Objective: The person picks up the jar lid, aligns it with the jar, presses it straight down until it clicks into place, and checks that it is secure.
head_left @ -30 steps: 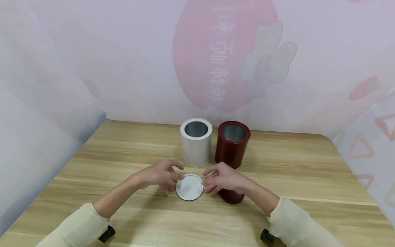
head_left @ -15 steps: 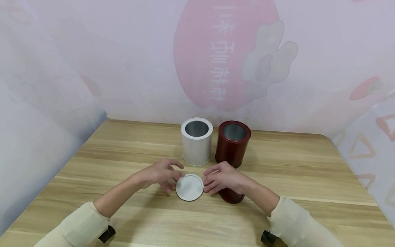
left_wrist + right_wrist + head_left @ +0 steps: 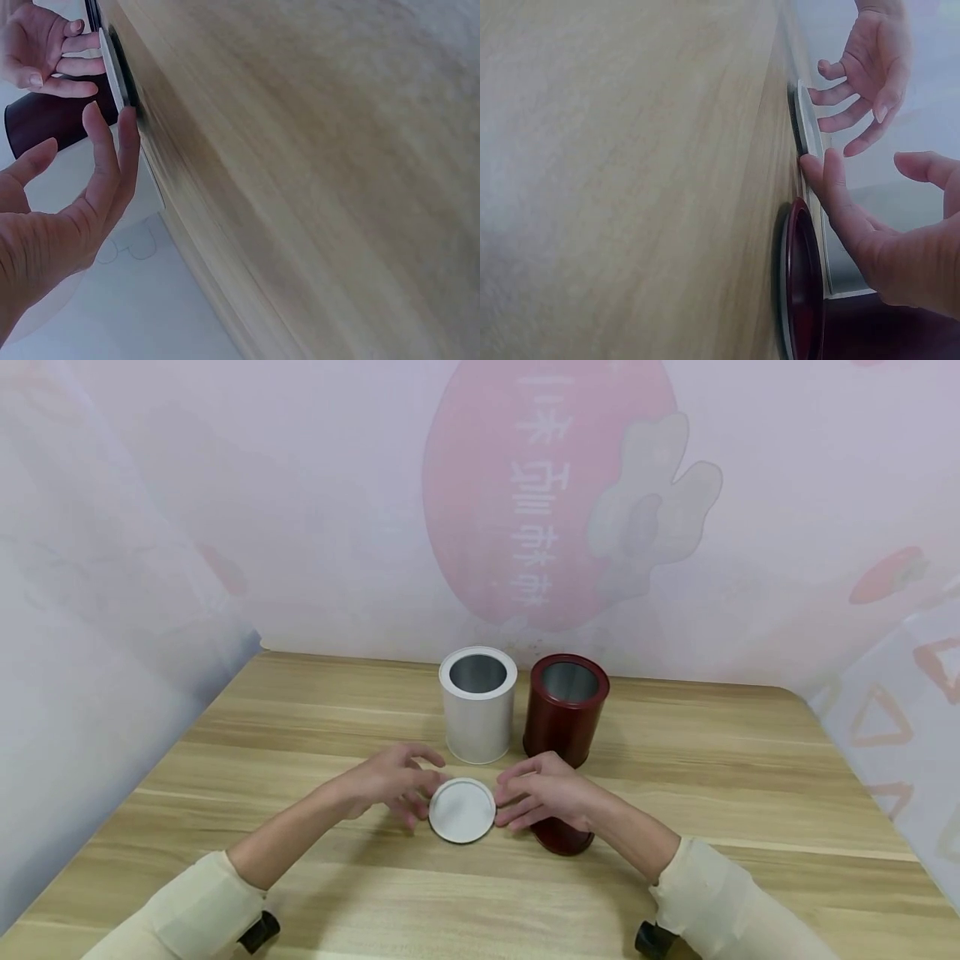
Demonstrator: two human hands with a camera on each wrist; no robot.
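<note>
Both hands meet at a round white metal lid (image 3: 462, 810) lying on the light wooden table (image 3: 300, 877), just in front of the tins; the left hand (image 3: 390, 783) touches its left edge with fingertips, fingers loosely spread; the right hand (image 3: 543, 791) touches its right edge likewise, neither curled round it; a dark red round lid (image 3: 561, 837) lies under the right wrist; behind stand an open white cylindrical tin (image 3: 477, 705) and an open dark red cylindrical tin (image 3: 566, 711), side by side.
</note>
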